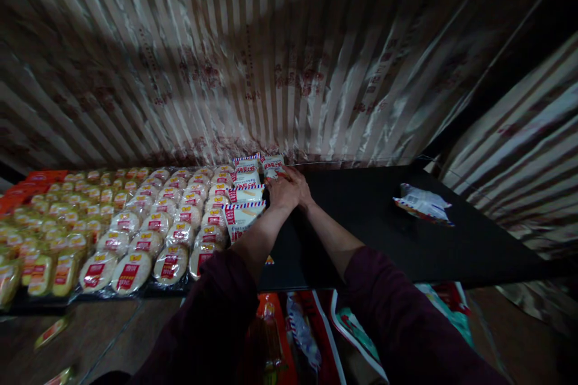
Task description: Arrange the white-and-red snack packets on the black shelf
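The left hand (283, 194) and right hand (301, 185) meet at a packet (272, 161) just beyond them, probably steadying it beside the packet row (244, 215) at their left; whether either grips, I cannot tell.

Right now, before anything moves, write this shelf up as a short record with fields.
Left hand: at the rear packet, its lower part hidden
Right hand: close against the left; grip unclear
Beside hands: column of white packets
Further left: round crackers in rows, then yellow packs, orange packs at the far back
Right: one loose packet on the black shelf
Behind: striped sheet
Below: packaging, too dark to identify
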A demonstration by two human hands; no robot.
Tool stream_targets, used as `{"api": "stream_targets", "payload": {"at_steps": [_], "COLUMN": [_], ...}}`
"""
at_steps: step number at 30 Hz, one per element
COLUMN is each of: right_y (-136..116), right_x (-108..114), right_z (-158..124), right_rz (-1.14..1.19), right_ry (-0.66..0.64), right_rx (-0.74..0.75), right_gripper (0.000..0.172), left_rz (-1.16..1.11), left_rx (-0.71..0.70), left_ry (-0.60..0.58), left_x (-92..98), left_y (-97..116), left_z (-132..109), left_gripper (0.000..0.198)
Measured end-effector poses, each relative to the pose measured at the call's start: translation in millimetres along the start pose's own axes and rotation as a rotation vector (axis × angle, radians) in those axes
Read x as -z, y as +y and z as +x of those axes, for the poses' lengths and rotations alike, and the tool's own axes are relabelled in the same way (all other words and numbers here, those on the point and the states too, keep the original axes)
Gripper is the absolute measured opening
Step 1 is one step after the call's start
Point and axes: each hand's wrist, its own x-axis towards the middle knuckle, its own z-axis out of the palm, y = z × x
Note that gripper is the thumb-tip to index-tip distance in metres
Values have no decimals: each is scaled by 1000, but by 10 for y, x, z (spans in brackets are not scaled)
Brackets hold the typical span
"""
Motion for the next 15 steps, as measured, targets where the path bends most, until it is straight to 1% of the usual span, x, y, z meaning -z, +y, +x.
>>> {"api": "stream_targets", "payload": {"at_steps": [3, 7, 9, 11, 13, 15], "right_y": [-140, -440, -639, -854, -1060, -1225], "right_x": [128, 344, 451, 553, 640, 694], "right_z": [-126, -410, -615, -870, -1173, -1516], "right_rz": [60, 93, 116, 143, 172, 191], "right_ry": [0, 45, 73, 124, 142, 106], "right_rx": [-26, 22, 53, 92, 143, 193], "right_gripper": [42, 43, 44, 42, 38, 35], "left_rz": [-4, -85, -147, -218, -287, -340], "left_rx": [50, 59, 13, -67, -163, -252], "left_ry": [27, 75, 105, 147, 200, 206], "left_x": [113, 264, 320, 351, 350, 313], "left_y": [66, 150, 160, 126, 39, -94], "left_z": [-208, -602, -854, -1140, -1455, -1787], "left_gripper": [40, 36, 35, 34, 32, 30]}}
